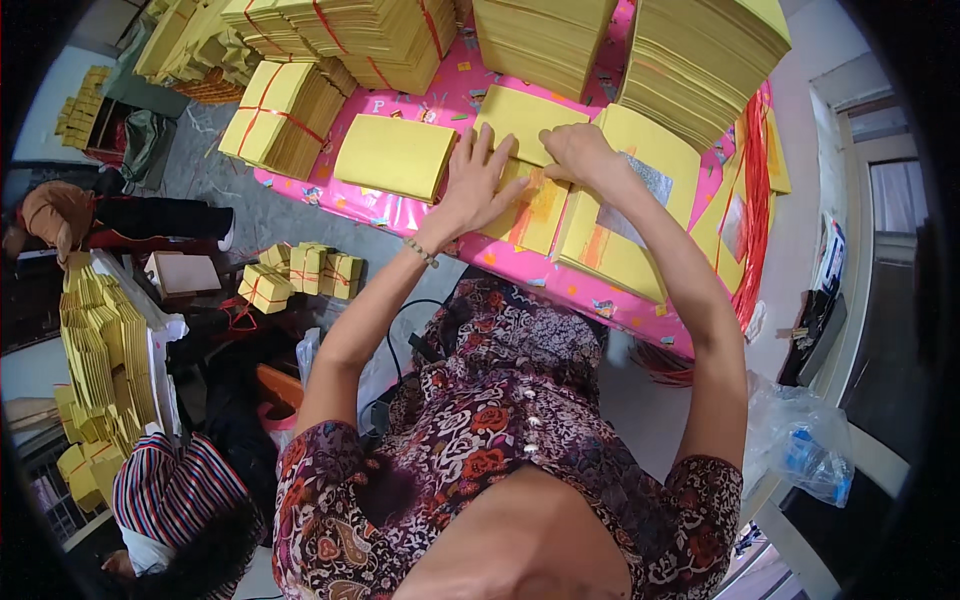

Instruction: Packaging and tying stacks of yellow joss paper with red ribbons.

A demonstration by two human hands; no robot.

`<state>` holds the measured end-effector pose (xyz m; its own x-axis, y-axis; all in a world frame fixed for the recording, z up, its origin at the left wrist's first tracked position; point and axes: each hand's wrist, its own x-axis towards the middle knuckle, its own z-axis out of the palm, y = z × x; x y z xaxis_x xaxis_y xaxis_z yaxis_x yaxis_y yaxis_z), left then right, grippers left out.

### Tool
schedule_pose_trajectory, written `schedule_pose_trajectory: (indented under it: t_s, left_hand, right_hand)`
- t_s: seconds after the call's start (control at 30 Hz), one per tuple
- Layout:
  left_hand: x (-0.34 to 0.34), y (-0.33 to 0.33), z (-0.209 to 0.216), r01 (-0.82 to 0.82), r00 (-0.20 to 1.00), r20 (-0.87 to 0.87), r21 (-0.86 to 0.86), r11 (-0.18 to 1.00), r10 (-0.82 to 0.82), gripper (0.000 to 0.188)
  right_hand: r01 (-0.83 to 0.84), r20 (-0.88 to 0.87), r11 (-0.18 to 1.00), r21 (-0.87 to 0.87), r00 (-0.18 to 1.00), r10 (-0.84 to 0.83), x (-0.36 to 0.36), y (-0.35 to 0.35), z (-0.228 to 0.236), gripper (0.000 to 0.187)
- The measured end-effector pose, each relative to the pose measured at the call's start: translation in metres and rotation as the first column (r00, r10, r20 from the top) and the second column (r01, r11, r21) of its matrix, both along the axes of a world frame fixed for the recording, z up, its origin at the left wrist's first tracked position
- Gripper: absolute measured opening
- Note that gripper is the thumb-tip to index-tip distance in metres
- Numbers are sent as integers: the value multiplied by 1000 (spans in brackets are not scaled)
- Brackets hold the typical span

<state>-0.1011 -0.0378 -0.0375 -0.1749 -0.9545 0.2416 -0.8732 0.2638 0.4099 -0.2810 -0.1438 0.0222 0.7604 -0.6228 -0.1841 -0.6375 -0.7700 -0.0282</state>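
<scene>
A sheet of yellow paper [513, 122] lies in front of me on the table, beside a lower yellow piece [527, 215] with an orange printed patch. My left hand [474, 188] rests flat on the yellow paper, fingers spread, holding nothing. At the right edge of the upper sheet, my right hand [582, 157] is closed with curled fingers, gripping or pressing the paper there. A stack of yellow sheets [625, 245] with a silver patch and orange marks lies under my right forearm. To the left is a small pile of folded yellow paper [393, 157].
Tall yellow paper stacks [702, 70] line the table's far side. A bundle tied with red string [282, 115] stands at left. Red strands [752, 215] hang by the right edge of the pink tablecloth [400, 208]. Other people [185, 490] sit among yellow bundles at left.
</scene>
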Motion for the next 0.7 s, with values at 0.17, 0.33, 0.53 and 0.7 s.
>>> schedule_pose_trajectory:
  t_s: [0.17, 0.33, 0.53, 0.7]
  left_hand:
    - [-17, -4, 33, -193, 940, -305, -98, 976, 155, 74]
    - [-19, -27, 47, -133, 320, -880, 326, 936, 352, 93]
    - [3, -28, 50, -173, 48, -954, 285, 943, 297, 76]
    - [37, -1, 69, -223, -35, -961, 275, 935, 274, 58]
  right_hand:
    - [-4, -15, 976, -217, 1000, 1, 2, 14, 24, 24]
    - [21, 185, 919, -394, 981, 56, 4, 38, 31, 21]
    - [31, 335, 957, -290, 939, 71, 10, 52, 47, 30]
    - [184, 635, 981, -61, 766, -104, 21, 24, 33, 51]
